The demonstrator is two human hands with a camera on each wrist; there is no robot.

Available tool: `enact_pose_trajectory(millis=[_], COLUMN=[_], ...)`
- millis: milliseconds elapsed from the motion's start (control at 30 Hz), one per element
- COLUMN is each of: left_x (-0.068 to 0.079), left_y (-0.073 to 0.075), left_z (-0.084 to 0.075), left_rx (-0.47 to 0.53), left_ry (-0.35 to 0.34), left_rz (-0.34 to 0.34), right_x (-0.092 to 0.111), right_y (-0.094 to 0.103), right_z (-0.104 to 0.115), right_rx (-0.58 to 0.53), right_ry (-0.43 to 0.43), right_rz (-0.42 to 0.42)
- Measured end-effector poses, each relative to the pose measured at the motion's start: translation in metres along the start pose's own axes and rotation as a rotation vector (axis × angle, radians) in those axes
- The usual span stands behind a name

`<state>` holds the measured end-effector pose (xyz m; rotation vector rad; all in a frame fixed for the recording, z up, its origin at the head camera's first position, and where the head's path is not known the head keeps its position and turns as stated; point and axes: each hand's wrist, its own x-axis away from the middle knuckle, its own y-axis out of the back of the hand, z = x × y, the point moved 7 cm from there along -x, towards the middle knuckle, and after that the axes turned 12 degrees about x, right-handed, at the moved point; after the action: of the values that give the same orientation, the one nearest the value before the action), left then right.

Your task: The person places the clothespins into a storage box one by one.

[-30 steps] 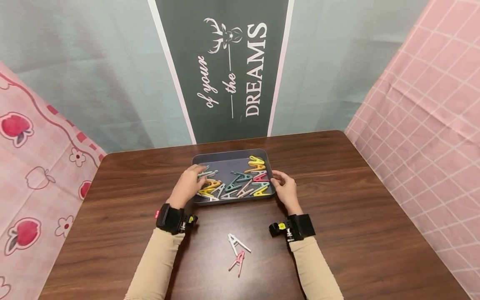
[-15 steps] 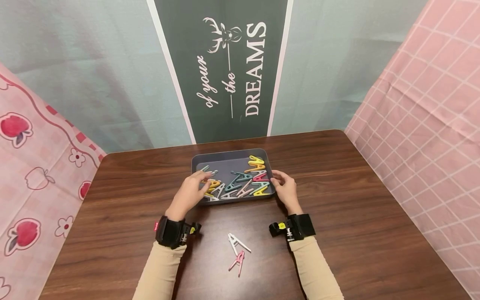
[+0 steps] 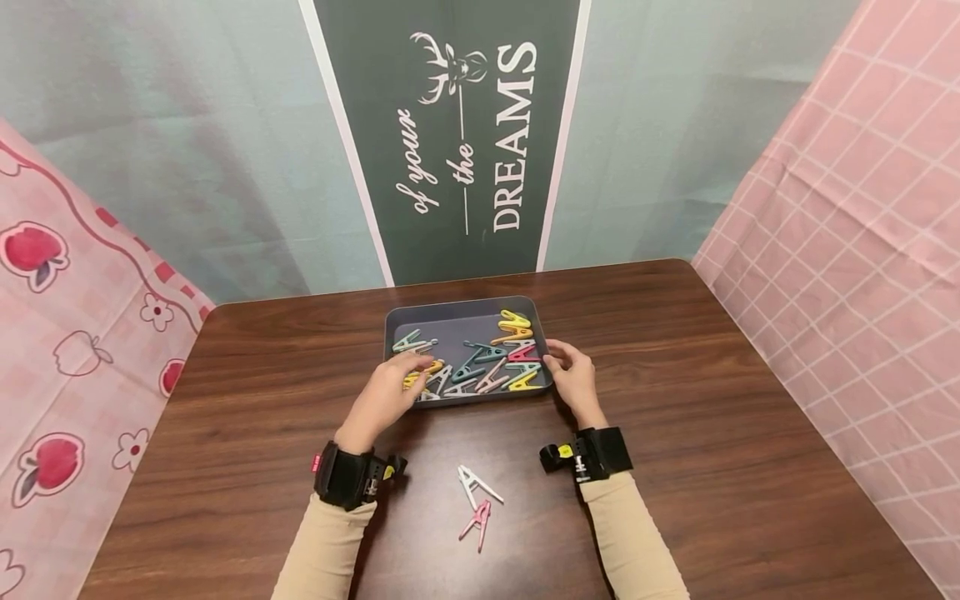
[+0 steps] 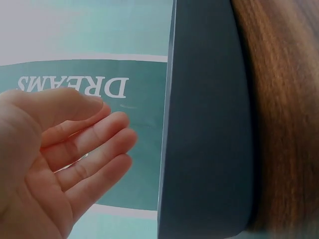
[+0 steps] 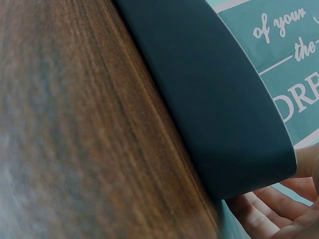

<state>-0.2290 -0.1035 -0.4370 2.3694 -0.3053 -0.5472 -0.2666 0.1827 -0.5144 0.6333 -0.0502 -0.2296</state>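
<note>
In the head view a shallow dark grey tray (image 3: 450,313) holds several plastic clothespins, among them teal ones (image 3: 491,354), yellow ones (image 3: 522,382) and pale green ones (image 3: 408,340). Over the tray's left front corner hovers my left hand (image 3: 384,393), its fingers loosely bent near a yellow clothespin (image 3: 414,381). No clothespin shows between thumb and fingers in the left wrist view. At the right wall my right hand (image 3: 574,379) grips the tray; in the right wrist view its thumb is at the rim and its fingers (image 5: 271,204) lie lower outside.
Nearer on the wooden table (image 3: 697,467) lie a white clothespin (image 3: 476,486) and a pink clothespin (image 3: 477,523), close together. A printed curtain (image 3: 457,150) hangs behind the table, with pink cloths (image 3: 847,167) at the sides.
My left hand has drawn back toward the tray's front and slightly right, uncovering the pale green clothespins at the left. The right hand stays at the tray's right wall.
</note>
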Motion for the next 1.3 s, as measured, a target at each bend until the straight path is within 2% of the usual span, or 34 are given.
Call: enact_pose_trajectory(millis=[67,400,533,700,1100,1300], left_x=[0.001,0.006,0.006,0.006,0.01,0.012], left_y=[-0.002,-0.006,-0.008,-0.014,-0.024,-0.035], left_z=[-0.001,-0.005,-0.008,-0.012,-0.023,-0.031], left_rx=[0.009,0.027,0.038,0.042,0.062,0.122], left_ry=[0.007,-0.043,-0.036,-0.023,-0.094,-0.117], left_rz=[0.012,-0.005,0.005,0.06,0.19,0.327], right_x=[0.001,0.002,0.001,0.0,-0.001,-0.001], right_y=[0.0,-0.002,-0.002,-0.001,-0.001,0.0], right_z=[0.0,-0.002,-0.001,-0.001,0.0,0.001], right_rx=[-0.001,0.0,-0.005,0.004,-0.002,-0.005], right_ry=[-0.004,-0.008,-0.003,0.001,0.002,-0.004], right_rz=[0.003,0.008,0.001,-0.001,0.0,-0.003])
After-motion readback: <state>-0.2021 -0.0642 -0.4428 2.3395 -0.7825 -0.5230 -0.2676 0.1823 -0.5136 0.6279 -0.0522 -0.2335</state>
